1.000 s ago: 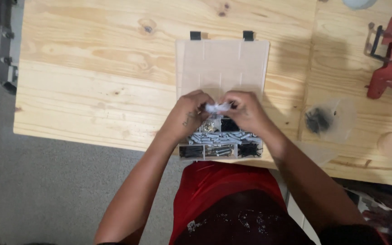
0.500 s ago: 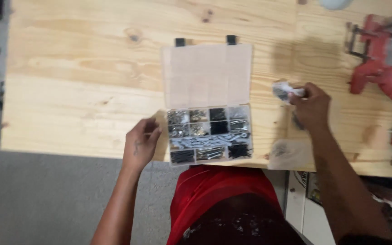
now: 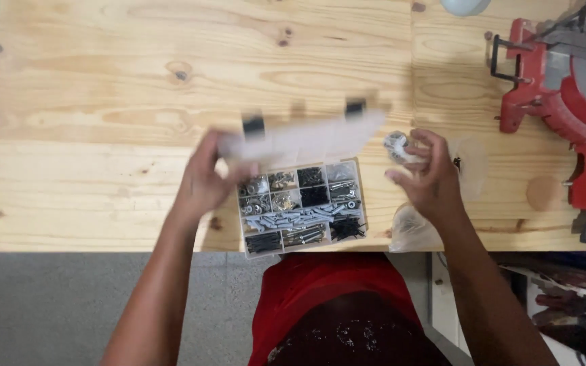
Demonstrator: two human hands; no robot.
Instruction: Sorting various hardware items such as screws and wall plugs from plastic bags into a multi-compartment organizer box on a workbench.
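A pale pine workbench [image 3: 103, 102] stands on what looks like grey concrete floor [image 3: 49, 305], evenly lit.

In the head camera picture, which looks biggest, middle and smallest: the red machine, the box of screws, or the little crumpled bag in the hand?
1. Red machine, though the picture's edge cuts it off.
2. Box of screws, counting its lid.
3. Crumpled bag in the right hand.
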